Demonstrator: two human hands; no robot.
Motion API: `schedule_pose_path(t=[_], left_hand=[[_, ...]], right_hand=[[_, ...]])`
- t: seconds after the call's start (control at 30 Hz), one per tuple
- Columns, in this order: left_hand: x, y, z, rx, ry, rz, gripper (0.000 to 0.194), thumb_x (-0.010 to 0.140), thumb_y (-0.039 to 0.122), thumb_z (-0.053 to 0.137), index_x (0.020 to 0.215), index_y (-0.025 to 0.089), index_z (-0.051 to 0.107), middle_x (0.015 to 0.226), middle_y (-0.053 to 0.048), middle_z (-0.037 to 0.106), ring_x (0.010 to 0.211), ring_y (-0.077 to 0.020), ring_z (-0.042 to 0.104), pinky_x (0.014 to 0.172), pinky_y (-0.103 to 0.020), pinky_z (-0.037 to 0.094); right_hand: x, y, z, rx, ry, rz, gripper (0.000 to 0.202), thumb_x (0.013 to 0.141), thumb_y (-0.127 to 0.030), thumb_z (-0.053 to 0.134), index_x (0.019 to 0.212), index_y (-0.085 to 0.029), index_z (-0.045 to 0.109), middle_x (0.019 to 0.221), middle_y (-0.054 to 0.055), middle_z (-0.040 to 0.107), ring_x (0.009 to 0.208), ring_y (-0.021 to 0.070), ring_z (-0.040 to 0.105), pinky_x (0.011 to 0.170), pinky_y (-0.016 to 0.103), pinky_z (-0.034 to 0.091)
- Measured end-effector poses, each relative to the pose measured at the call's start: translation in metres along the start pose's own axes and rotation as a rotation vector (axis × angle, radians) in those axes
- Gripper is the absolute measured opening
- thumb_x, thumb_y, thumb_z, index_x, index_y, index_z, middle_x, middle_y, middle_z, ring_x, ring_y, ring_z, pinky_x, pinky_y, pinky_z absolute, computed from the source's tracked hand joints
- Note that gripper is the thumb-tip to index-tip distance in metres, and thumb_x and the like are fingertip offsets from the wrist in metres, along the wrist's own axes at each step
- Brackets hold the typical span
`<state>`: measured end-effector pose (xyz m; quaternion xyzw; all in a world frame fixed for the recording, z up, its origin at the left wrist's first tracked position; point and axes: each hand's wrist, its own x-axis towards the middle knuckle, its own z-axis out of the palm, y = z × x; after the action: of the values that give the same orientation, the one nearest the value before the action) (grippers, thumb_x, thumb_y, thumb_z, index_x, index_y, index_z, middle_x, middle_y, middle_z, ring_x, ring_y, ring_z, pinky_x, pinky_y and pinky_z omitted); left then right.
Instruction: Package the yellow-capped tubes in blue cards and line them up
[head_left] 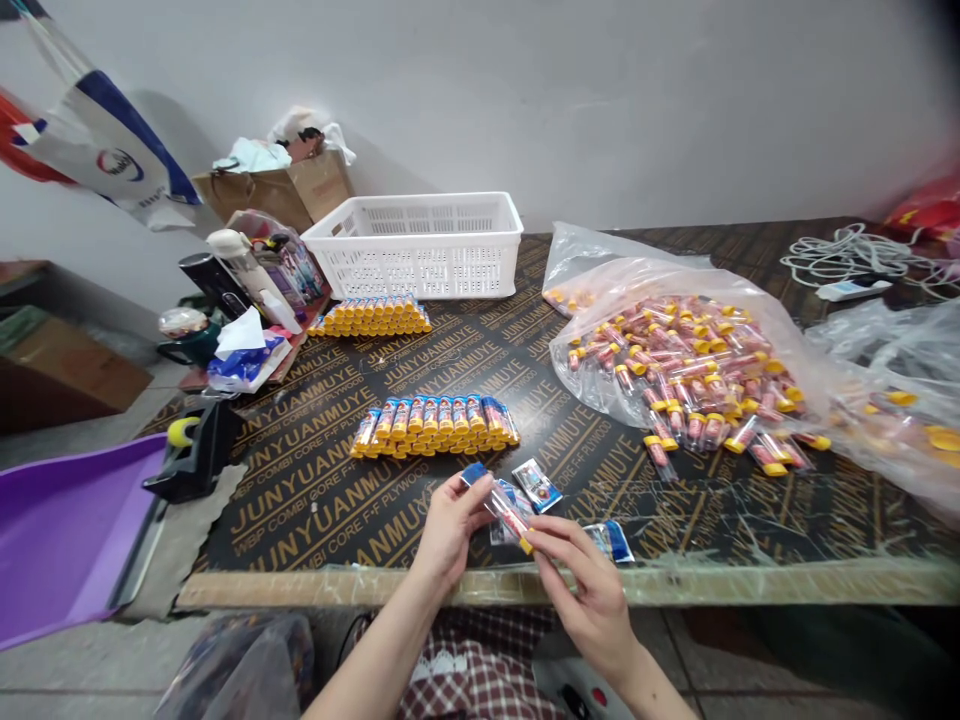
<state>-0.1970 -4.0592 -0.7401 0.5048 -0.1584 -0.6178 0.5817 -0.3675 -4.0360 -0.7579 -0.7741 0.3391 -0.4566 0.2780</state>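
The left hand [452, 527] pinches a blue label [474, 474] against the clear tube [510, 516]; the right hand [581, 578], fingers slightly bent, pinches the tube's yellow cap [526, 543].

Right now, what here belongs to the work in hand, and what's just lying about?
Likely work: tube in left hand and right hand, small printed packets, stacked tubes, bagged tubes, perhaps white basket.

Seemingly lying about: white cord, tape dispenser, purple container, brown paper bag.
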Motion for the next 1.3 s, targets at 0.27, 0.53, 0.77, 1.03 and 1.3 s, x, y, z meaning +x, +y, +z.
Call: schedule_pose_path(t=[0.27, 0.53, 0.77, 1.03, 1.3], left_hand=[[-0.019, 0.002, 0.01, 0.151, -0.285, -0.188, 0.038, 0.058, 0.031, 0.081, 0.087, 0.008, 0.068, 0.077, -0.008, 0.068, 0.064, -0.0114, 0.061, 0.058, -0.02, 0.047], [-0.028, -0.006, 0.014, 0.192, -0.374, -0.272, 0.037, 0.058, 0.032, 0.081, 0.085, 0.009, 0.069, 0.07, -0.005, 0.065, 0.059, -0.0091, 0.056, 0.054, -0.018, 0.041], [-0.032, -0.002, 0.018, 0.19, -0.33, -0.277, 0.044, 0.052, 0.037, 0.083, 0.084, 0.01, 0.069, 0.07, -0.006, 0.065, 0.058, -0.01, 0.056, 0.054, -0.019, 0.041], [-0.033, 0.001, 0.019, 0.179, -0.323, -0.282, 0.042, 0.052, 0.033, 0.084, 0.083, 0.01, 0.069, 0.067, -0.006, 0.066, 0.056, -0.0092, 0.056, 0.053, -0.019, 0.041], [-0.026, -0.001, 0.014, 0.165, -0.325, -0.237, 0.04, 0.059, 0.037, 0.079, 0.085, 0.01, 0.067, 0.074, -0.008, 0.066, 0.063, -0.0132, 0.06, 0.06, -0.023, 0.046]], right_hand=[[0.005, 0.011, -0.002, 0.01, -0.027, 0.092, 0.071, 0.072, -0.008, 0.055, 0.137, -0.026, 0.032, 0.133, 0.01, 0.04, 0.123, 0.0267, 0.042, 0.1, 0.047, 0.043], [0.01, 0.012, -0.007, 0.299, -0.172, 0.164, 0.086, 0.063, -0.003, 0.05, 0.141, -0.026, 0.023, 0.141, 0.01, 0.037, 0.126, 0.0255, 0.042, 0.105, 0.044, 0.039], [0.009, 0.012, -0.002, 0.414, -0.117, 0.173, 0.088, 0.061, -0.003, 0.051, 0.141, -0.025, 0.021, 0.135, 0.011, 0.043, 0.124, 0.0253, 0.045, 0.105, 0.045, 0.038], [0.01, 0.01, 0.0, 0.471, -0.085, 0.174, 0.09, 0.06, -0.001, 0.051, 0.141, -0.025, 0.019, 0.135, 0.012, 0.042, 0.121, 0.0257, 0.048, 0.103, 0.046, 0.04], [0.024, 0.012, -0.001, 0.407, -0.108, 0.151, 0.088, 0.062, -0.003, 0.051, 0.141, -0.024, 0.02, 0.134, 0.012, 0.044, 0.12, 0.025, 0.049, 0.102, 0.044, 0.041]])
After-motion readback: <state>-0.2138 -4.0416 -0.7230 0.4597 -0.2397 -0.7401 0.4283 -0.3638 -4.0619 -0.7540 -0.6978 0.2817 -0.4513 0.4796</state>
